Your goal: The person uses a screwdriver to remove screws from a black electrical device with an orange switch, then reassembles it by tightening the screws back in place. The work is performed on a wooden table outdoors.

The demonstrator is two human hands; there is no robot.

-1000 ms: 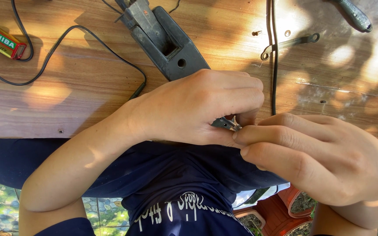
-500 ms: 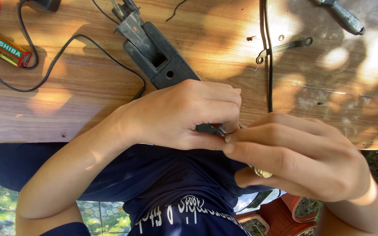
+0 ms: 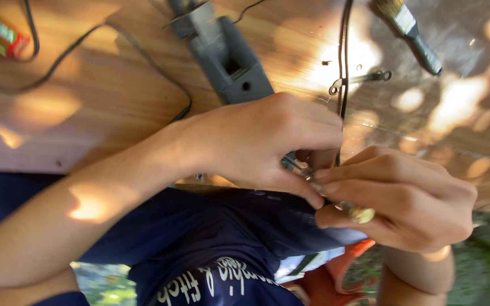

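A small metal part [image 3: 299, 168] sits at the near edge of the wooden bench [image 3: 114, 107], pinched between both hands. The left hand [image 3: 267, 141] has its grip closed tight on the part from the left. The right hand [image 3: 404, 198] meets it fingertip to fingertip, its grip closed on a thin tool with a brass-coloured end [image 3: 354, 211]. A grey block [image 3: 231, 56] lies just beyond the left hand; a brush [image 3: 412, 31] lies far right.

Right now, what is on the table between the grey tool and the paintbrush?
In the head view, a black cable and a small metal hook lie between the grey tool and the paintbrush.
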